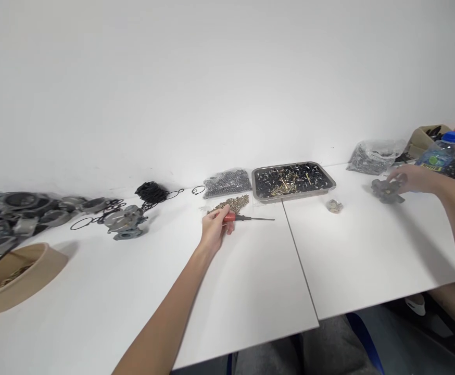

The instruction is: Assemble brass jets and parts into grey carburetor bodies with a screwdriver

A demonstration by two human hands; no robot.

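Observation:
My left hand [213,225] is closed around a screwdriver [231,216] with a red handle, its dark shaft pointing right over the white table. Off to the right, my right hand [413,178] grips a dark grey metal part [386,191] with several lobes, held at or just above the tabletop; I cannot tell if it touches. Between the hands lies a small light metal piece [334,206]. Just beyond my left hand is a pile of small brass-coloured parts [235,202]. A grey metal housing [124,221] stands on the table further left.
A metal tray [255,183] holds screws and black clips. Beside it lies a bag of small dark parts [227,183]. Black rings [152,192], grey castings [24,200] and a beige bowl [51,265] are left; another bag [371,158] and a blue-capped bottle [438,155] are right.

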